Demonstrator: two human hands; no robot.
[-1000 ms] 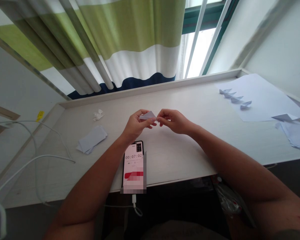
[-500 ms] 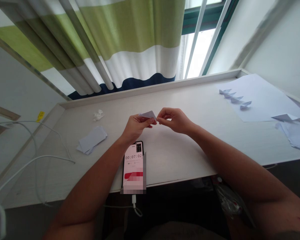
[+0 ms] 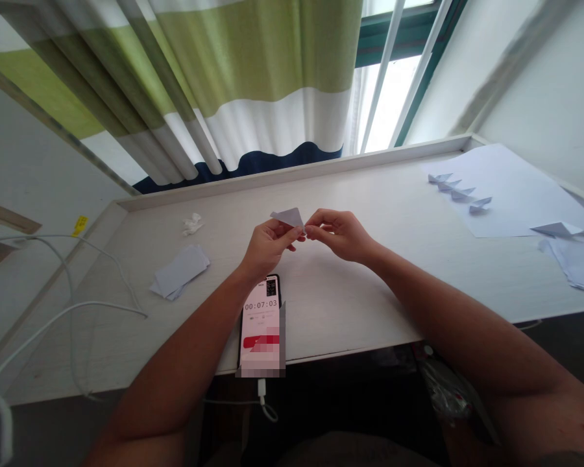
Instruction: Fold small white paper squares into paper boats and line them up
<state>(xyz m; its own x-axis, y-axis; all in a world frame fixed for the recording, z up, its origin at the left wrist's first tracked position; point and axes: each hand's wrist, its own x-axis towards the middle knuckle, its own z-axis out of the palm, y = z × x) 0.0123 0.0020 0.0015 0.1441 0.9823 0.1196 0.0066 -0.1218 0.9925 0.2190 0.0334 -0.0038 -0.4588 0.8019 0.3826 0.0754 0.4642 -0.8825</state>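
Observation:
A small folded piece of white paper [image 3: 289,216] is held above the middle of the desk, its broad pointed part standing up from my fingers. My left hand [image 3: 268,245] is closed on it, with the thumb across its lower front. At the paper's right corner, the thumb and fingertips of my right hand [image 3: 340,235] pinch a narrow tip. Below my left hand lies a phone [image 3: 260,324], its screen showing a running timer. Several small folded paper shapes [image 3: 462,192] sit in a slanting row at the right, on a large white sheet [image 3: 511,188].
To the left are a stack of paper pieces [image 3: 180,271] and a crumpled white tissue [image 3: 191,224]. White cables [image 3: 68,311] loop over the desk's left end. More paper [image 3: 577,263] lies at the right edge. A raised ledge [image 3: 292,181] runs along the back under the curtain [image 3: 257,58].
The folded paper has tipped up, so more of its face shows above my left hand. Both hands stay in nearly the same place. The phone's timer has advanced by one second.

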